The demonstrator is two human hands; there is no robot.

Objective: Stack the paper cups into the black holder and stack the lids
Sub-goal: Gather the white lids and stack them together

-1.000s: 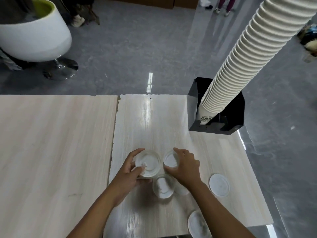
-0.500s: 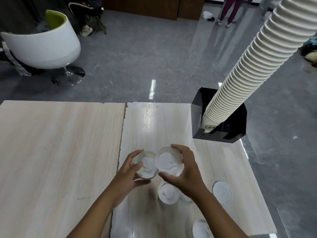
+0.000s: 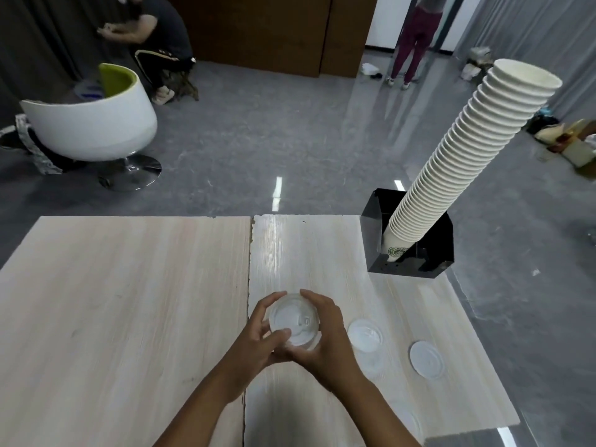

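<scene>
The cups look done for now: a tall leaning column of paper cups [image 3: 464, 166] stands with its foot in the black holder [image 3: 416, 243] at the far right edge of the table [image 3: 129, 301]; the step in hand is the lids. Both hands meet over the seam between the two table boards, cupping a small stack of clear lids [image 3: 295, 322] between them; the left hand [image 3: 258, 345] curls round the stack's left side with its thumb lying across the near rim, and the right hand [image 3: 325, 337] wraps the right side, its fingers [image 3: 311, 296] hooked over the far edge; so both hands are grasping the lids, not resting open. How many lids are in that stack I cannot tell, since the plastic is see-through and blurred, though it looks like more than one. Loose lids lie on the table to the right: one [image 3: 366, 338] just beside the right wrist, another [image 3: 427, 358] further right and apart from it, and a faint one near the bottom edge. By my judgement the next move calls for seating the held lids squarely, freeing one hand while the other keeps the stack, and reaching for the nearest loose lid to add on top; the thin rims will want aligning before pressing.
</scene>
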